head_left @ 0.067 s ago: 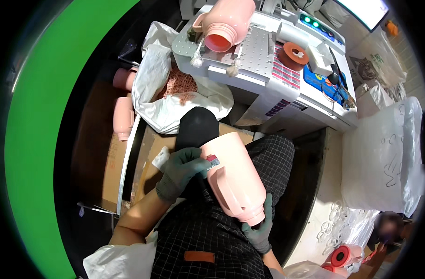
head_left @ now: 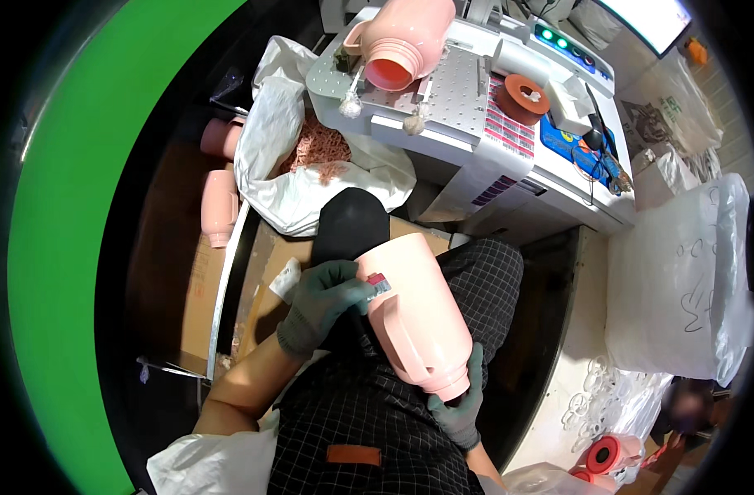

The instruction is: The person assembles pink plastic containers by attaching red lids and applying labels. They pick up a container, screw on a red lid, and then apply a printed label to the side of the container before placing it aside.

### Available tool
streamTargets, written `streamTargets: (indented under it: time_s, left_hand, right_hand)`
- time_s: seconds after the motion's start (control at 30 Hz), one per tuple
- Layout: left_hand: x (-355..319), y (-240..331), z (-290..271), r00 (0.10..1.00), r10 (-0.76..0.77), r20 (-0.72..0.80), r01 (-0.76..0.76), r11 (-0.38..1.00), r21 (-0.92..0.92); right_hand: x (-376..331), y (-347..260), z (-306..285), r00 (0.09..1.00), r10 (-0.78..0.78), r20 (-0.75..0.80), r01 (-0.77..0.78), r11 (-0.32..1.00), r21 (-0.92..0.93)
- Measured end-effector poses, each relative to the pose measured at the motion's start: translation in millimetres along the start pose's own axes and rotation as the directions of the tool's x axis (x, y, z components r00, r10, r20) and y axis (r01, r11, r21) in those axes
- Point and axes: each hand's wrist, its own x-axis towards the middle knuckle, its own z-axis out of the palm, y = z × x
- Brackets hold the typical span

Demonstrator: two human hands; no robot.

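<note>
Across my lap lies a pink thermos jug body (head_left: pixel 426 301), its wide base up toward the machine and its threaded neck toward me. My gloved right hand (head_left: pixel 462 414) is wrapped round that neck from below. Near the base, above the handle, my gloved left hand (head_left: pixel 323 299) pinches the edge of a small red and white sticker (head_left: pixel 379 284) that lies against the jug's side. Part of the sticker is hidden by the fingertips. Another pink jug (head_left: pixel 406 41) rests on its side on the machine's perforated bed (head_left: pixel 459 103), mouth facing me.
A sheet of stickers (head_left: pixel 509 132) hangs over the machine's front beside a brown tape roll (head_left: pixel 522 99). A white sack (head_left: pixel 270 194) of pink shreds stands left of my knee. Further left are pink jugs (head_left: pixel 219 206); to the right, a large white bag (head_left: pixel 670 280) and white rings (head_left: pixel 587 404).
</note>
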Motion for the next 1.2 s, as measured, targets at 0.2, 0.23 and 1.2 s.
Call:
streamTargets:
  time_s: [0.2, 0.23, 1.2]
  left_hand:
    - [2, -10, -9, 0.998, 0.032, -0.055, -0.022, 0.983, 0.181]
    - [2, -11, -13, 0.995, 0.053, -0.083, -0.018, 0.929, 0.37]
    - [47, 146, 14, -0.253, 0.513, 0.82, -0.389, -0.831, 0.399]
  right_hand:
    - [-10, -3, 0, 0.997, 0.001, 0.071, 0.013, 0.982, -0.189]
    - [-11, -2, 2, 0.996, -0.028, 0.081, 0.047, 0.968, -0.248]
    - [217, -95, -26, 0.61, -0.739, -0.287, 0.524, 0.647, -0.553]
